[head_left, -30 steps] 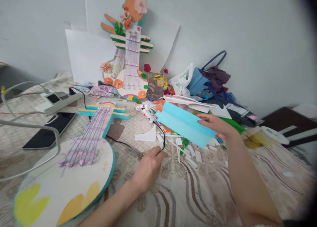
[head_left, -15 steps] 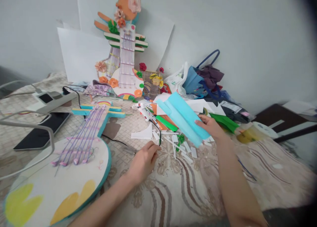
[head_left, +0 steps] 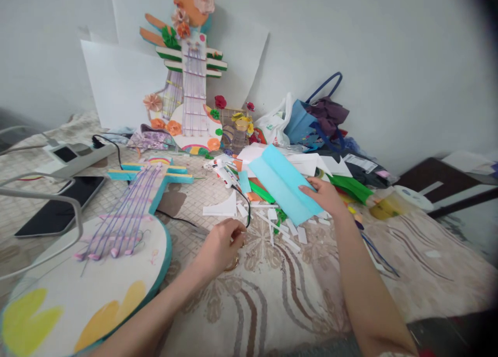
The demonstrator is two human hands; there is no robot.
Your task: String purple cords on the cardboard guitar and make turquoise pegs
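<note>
the right hand [head_left: 324, 196] grasps a light blue paper [head_left: 280, 183] by its near right edge, holding it just above the white paper scraps [head_left: 286, 236] at the middle of the patterned cloth [head_left: 280, 294]. the left hand [head_left: 220, 245] rests on the cloth to the near left of it, fingers curled at the end of a black cord [head_left: 246, 209]; whether it grips anything cannot be told. a foam guitar [head_left: 116, 243] lies further left.

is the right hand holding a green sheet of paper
No, the right hand grips a light blue sheet, folded along a crease.
</note>
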